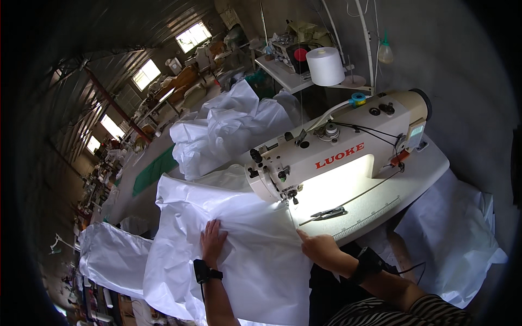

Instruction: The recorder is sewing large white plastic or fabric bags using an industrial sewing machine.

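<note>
A large white sheet of thin, crinkled material [261,271] lies over the sewing machine's bed and hangs down towards me. My left hand [213,239] rests flat on it, fingers stretched out. At the sheet's right edge, my right hand [319,249] has its fingers curled, with the index fingertip and thumb side at that edge just in front of the needle. The white sewing machine [340,149] has its lamp lit, and the sheet runs under its presser foot [286,201]. Thread snips [330,213] lie on the lit bed, right of the needle.
Behind the machine's head, more white material [228,125] is heaped. Another white piece [451,239] hangs at the right. A white thread cone [325,66] stands behind the machine, near a small side table [283,75]. A cluttered workshop stretches away at the left.
</note>
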Demonstrator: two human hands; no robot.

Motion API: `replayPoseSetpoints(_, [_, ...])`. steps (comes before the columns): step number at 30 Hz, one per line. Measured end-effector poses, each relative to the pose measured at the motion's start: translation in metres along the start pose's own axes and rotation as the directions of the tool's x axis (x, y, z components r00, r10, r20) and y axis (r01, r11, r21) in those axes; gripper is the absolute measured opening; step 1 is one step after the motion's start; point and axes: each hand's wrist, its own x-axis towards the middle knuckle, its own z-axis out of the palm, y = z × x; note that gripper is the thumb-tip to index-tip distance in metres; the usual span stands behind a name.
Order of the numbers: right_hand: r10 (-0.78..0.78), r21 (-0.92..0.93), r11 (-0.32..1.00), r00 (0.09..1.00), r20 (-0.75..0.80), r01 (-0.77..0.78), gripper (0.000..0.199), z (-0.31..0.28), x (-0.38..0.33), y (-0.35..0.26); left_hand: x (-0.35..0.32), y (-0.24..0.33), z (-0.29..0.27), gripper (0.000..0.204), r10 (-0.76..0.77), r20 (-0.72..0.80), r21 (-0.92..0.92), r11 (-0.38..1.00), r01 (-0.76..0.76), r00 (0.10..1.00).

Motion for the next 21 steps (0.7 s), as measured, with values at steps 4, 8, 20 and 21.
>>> replayPoseSetpoints(4, [0.035,0.749,0.661,0.999,0.011,-0.032,0.045,0.01,-0.06,0.02,-0.024,0.045,-0.02,0.047,0.004,-0.101,0.326,0.945,0.029,0.995])
replayPoseSetpoints(8, [-0.103,0.936,0.297,0.969,0.226,-0.187,0.049,0.084,-0.099,0.039,-0.128,0.165,-0.054,0.033,0.232,-0.104,-0.654,0.716,-0.242,0.967])
replayPoseSetpoints(20, [-0.156,0.843,0.275,0.844,0.513,-0.462,0.038,0.024,-0.156,0.058,-0.225,0.092,0.015,0.051,0.116,-0.125,-0.195,0.971,-0.139,0.985])
replayPoseSetpoints(21, [-0.11,0.759,0.5,0.838,0.534,-0.418,0.039,0.036,-0.169,0.076,-0.228,0.103,0.012,0.044,0.095,-0.236,-0.123,0.984,-0.127,0.967])
